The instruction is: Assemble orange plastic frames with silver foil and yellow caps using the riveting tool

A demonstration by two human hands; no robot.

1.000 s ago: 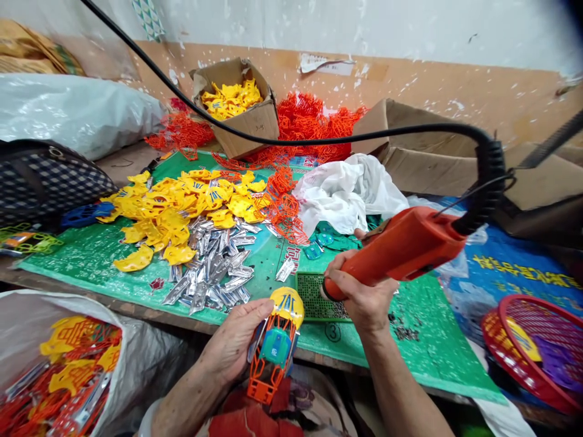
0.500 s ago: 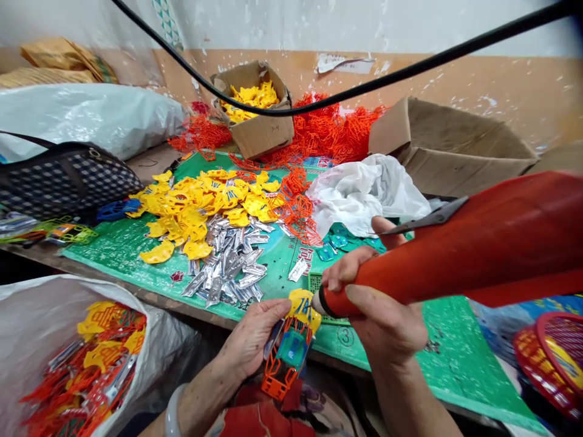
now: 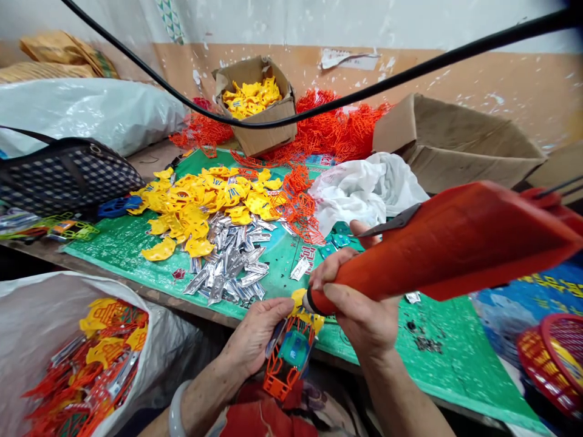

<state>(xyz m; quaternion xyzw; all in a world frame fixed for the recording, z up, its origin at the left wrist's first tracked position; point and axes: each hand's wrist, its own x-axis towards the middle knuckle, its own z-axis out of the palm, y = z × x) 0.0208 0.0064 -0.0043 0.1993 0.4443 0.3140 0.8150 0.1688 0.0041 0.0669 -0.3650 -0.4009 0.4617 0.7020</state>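
My left hand [image 3: 255, 334] is closed around a small toy assembly [image 3: 291, 349] with an orange wire-like frame, a teal middle part and a yellow cap, held just below the table's front edge. My right hand [image 3: 359, 303] grips the front of a big orange electric screwdriver [image 3: 455, 243]. Its black tip presses onto the yellow cap of the toy assembly. A black cable [image 3: 291, 115] runs from the tool up across the view.
On the green mat [image 3: 118, 249] lie piles of yellow parts [image 3: 204, 200], silver metal pieces [image 3: 232, 267] and orange frames [image 3: 300, 206]. A box of yellow parts [image 3: 255, 103], white crumpled plastic [image 3: 364, 188], an open cardboard box [image 3: 455, 145], a checked bag [image 3: 64, 176], a sack of finished pieces [image 3: 86, 358] and a red basket [image 3: 555, 358] surround it.
The screwdriver came down from the green tray on the mat to the toy's yellow cap, and now touches it. My left hand kept hold of the toy, tilting it slightly.
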